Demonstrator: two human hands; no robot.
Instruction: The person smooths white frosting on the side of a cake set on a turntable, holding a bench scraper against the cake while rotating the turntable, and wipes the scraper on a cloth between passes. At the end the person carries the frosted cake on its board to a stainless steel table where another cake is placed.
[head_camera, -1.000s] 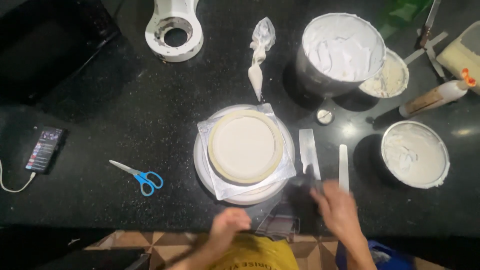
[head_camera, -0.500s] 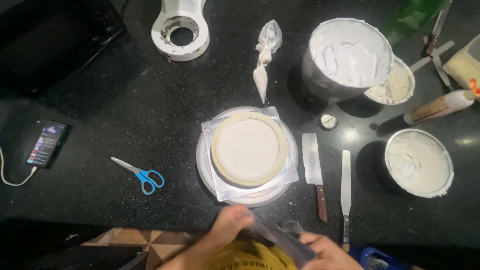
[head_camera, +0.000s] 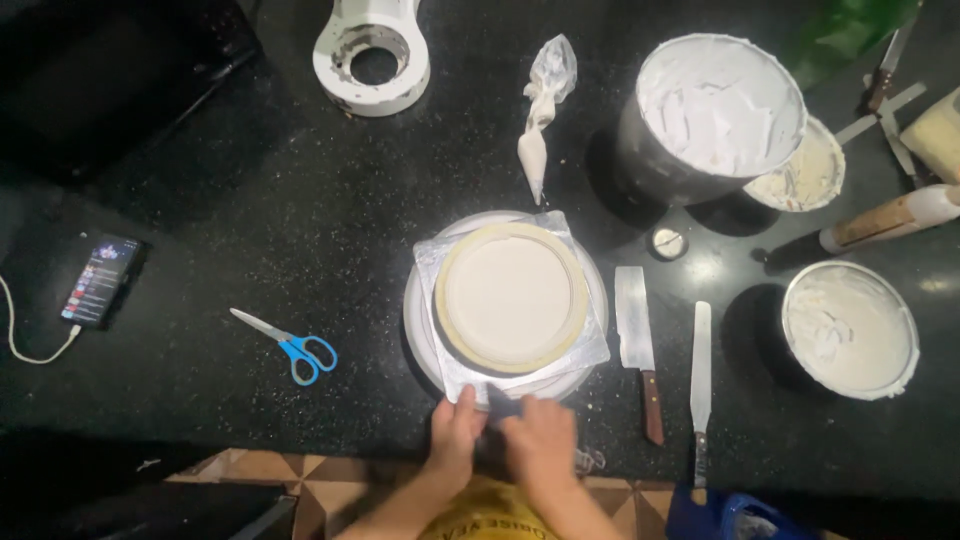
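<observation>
A round cake coated in white cream (head_camera: 510, 298) sits on a square silver board (head_camera: 590, 350), which rests on a white turntable (head_camera: 415, 330) in the middle of the black counter. Both of my hands are together at the turntable's near edge. My left hand (head_camera: 453, 440) and my right hand (head_camera: 542, 445) pinch a small dark flat tool (head_camera: 500, 405) between them, just under the board's near edge. What kind of tool it is I cannot tell.
Right of the turntable lie a wooden-handled knife (head_camera: 637, 345) and a long palette spatula (head_camera: 700, 385). Bowls of cream (head_camera: 715, 110) (head_camera: 850, 325) stand at the right and a piping bag (head_camera: 545, 110) at the back. Blue scissors (head_camera: 290, 345) and a phone (head_camera: 100, 280) lie at the left.
My right hand left the knife beside the turntable and came in to meet my left hand. Both now hold the dark tool against the turntable's near edge.
</observation>
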